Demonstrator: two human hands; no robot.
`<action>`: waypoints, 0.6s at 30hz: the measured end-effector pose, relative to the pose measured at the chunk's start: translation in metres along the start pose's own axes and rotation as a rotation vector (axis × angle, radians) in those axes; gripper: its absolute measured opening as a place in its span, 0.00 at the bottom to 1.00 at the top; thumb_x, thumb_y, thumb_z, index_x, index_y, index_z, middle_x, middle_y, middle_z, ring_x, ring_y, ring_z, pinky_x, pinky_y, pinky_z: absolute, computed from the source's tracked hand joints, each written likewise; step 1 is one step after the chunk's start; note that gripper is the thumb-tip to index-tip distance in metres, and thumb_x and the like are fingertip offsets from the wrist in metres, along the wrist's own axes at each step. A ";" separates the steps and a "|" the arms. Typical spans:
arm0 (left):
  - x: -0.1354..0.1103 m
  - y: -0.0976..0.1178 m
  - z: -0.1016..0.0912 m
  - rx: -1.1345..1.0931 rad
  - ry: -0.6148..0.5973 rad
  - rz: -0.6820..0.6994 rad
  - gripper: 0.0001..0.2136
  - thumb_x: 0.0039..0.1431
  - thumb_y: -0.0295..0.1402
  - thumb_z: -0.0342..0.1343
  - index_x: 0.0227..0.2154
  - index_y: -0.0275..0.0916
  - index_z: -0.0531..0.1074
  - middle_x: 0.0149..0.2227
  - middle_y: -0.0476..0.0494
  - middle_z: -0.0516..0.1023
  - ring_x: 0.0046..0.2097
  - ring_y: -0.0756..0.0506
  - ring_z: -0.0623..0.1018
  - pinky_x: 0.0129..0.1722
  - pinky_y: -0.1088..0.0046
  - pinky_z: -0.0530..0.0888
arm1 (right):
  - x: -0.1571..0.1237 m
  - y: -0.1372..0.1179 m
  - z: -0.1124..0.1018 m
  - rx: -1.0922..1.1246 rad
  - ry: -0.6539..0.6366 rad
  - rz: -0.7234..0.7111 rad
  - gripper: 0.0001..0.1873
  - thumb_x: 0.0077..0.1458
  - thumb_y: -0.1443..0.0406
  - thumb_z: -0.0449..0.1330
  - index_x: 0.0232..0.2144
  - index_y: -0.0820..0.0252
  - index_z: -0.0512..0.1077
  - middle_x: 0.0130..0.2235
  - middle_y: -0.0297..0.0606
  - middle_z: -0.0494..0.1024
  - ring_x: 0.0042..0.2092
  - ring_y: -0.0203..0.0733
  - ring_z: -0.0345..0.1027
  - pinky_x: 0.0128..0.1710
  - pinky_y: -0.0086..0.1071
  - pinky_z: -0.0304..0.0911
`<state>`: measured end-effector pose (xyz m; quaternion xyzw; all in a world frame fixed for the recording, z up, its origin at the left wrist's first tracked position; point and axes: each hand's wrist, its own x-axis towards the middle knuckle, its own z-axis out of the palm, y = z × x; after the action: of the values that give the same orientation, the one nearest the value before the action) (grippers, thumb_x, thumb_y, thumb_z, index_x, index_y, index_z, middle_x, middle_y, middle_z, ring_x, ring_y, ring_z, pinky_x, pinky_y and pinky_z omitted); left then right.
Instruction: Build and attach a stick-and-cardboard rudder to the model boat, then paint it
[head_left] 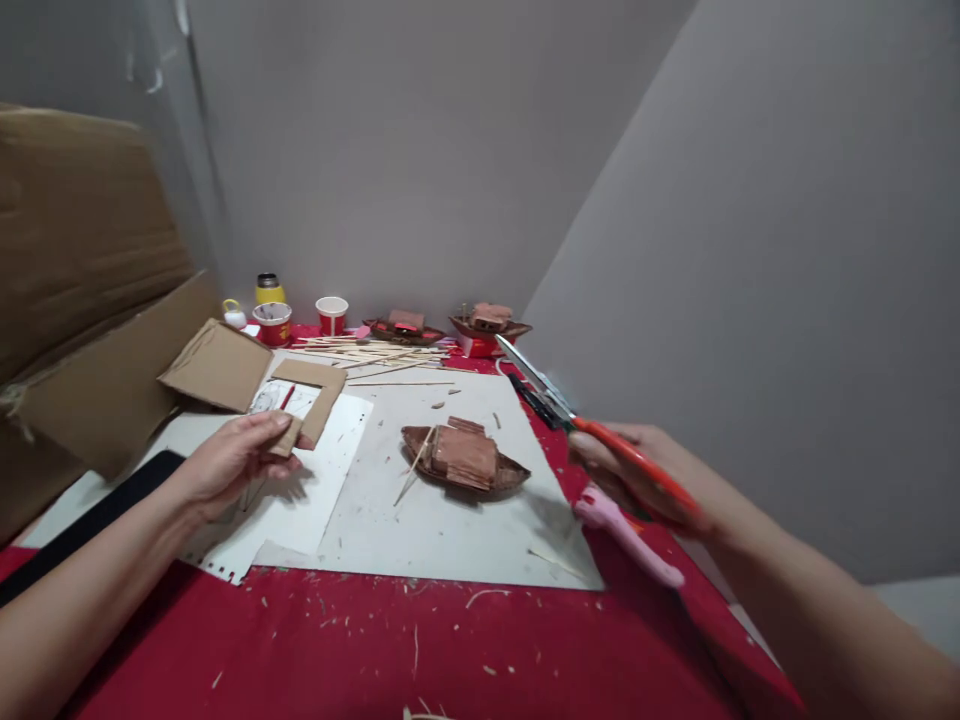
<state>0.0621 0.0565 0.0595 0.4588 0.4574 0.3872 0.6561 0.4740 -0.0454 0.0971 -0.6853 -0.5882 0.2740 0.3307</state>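
My left hand [244,455] pinches a brown cardboard piece [319,400] between thumb and fingers, over a sheet of white paper [341,445]. The cardboard bends round like a frame; I cannot tell whether the small part at the thumb is joined to the rest. In my right hand [630,465] is a pair of scissors [637,455] with orange handles, blades pointing up and to the left, away from the cardboard. A small brown model boat [465,455] with a roofed cabin lies between the hands, a thin stick leaning across its left end.
Two more model boats [405,328] and several thin wooden sticks [375,352] lie at the back. Paper cups [332,316] and a yellow bottle [270,290] stand behind left. Large cardboard [82,220] rises at left. A pink tool [630,540] lies under my right hand.
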 end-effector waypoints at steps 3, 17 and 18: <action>0.011 0.003 -0.001 0.232 0.022 0.110 0.09 0.53 0.38 0.64 0.31 0.36 0.77 0.33 0.41 0.81 0.32 0.45 0.78 0.28 0.75 0.75 | 0.018 0.014 -0.016 -0.515 -0.017 0.087 0.30 0.52 0.38 0.54 0.26 0.59 0.73 0.20 0.33 0.68 0.21 0.36 0.59 0.20 0.29 0.53; 0.074 0.007 0.029 1.315 0.189 0.233 0.11 0.55 0.39 0.53 0.25 0.40 0.76 0.25 0.43 0.78 0.31 0.41 0.75 0.27 0.71 0.62 | 0.097 0.055 0.008 -0.897 -0.100 0.117 0.22 0.57 0.51 0.55 0.37 0.64 0.76 0.41 0.55 0.79 0.41 0.57 0.73 0.33 0.38 0.59; 0.076 0.006 0.030 1.350 0.197 0.237 0.11 0.55 0.39 0.53 0.26 0.40 0.76 0.26 0.42 0.79 0.32 0.40 0.76 0.28 0.71 0.62 | 0.100 0.057 0.010 -0.896 -0.113 0.114 0.22 0.57 0.51 0.54 0.38 0.64 0.76 0.41 0.55 0.79 0.41 0.57 0.73 0.33 0.38 0.60</action>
<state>0.1112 0.1212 0.0509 0.7763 0.6024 0.1266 0.1357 0.5183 0.0493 0.0479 -0.7760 -0.6272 0.0473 -0.0467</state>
